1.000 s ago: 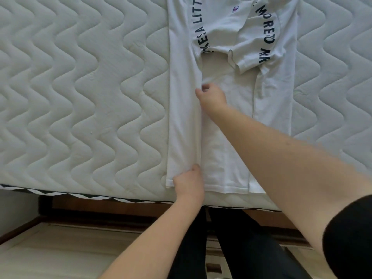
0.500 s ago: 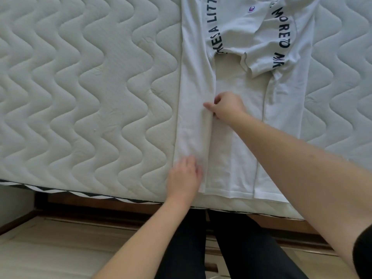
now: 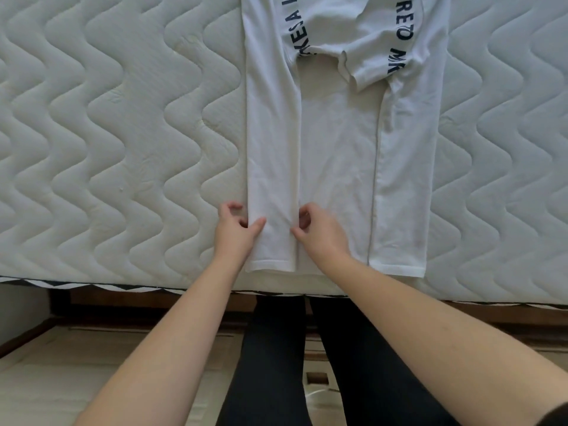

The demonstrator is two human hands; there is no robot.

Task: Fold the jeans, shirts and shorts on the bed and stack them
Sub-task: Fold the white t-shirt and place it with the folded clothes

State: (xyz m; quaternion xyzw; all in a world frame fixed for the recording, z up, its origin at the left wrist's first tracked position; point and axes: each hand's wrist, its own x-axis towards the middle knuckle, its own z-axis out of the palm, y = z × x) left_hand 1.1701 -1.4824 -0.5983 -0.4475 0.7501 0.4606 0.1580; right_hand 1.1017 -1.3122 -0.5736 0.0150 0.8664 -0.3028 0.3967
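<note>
A white T-shirt (image 3: pixel 338 142) with dark lettering on its sleeves lies flat on the quilted mattress (image 3: pixel 107 133), its hem at the near edge. Both long sides are folded inward as narrow panels, and the sleeves are folded in at the top. My left hand (image 3: pixel 238 230) pinches the outer edge of the left folded panel near the hem. My right hand (image 3: pixel 316 230) pinches the same panel's inner edge, a hand's width away.
The mattress's near edge (image 3: pixel 123 285) runs across the view, with a dark wooden bed frame (image 3: pixel 153 305) under it. My dark-trousered legs (image 3: pixel 276 364) stand against the bed over a pale floor (image 3: pixel 61 379). No other garments show.
My right hand has come down from the middle of the shirt to the hem area. My left hand shifted from the panel's inner edge to its outer edge.
</note>
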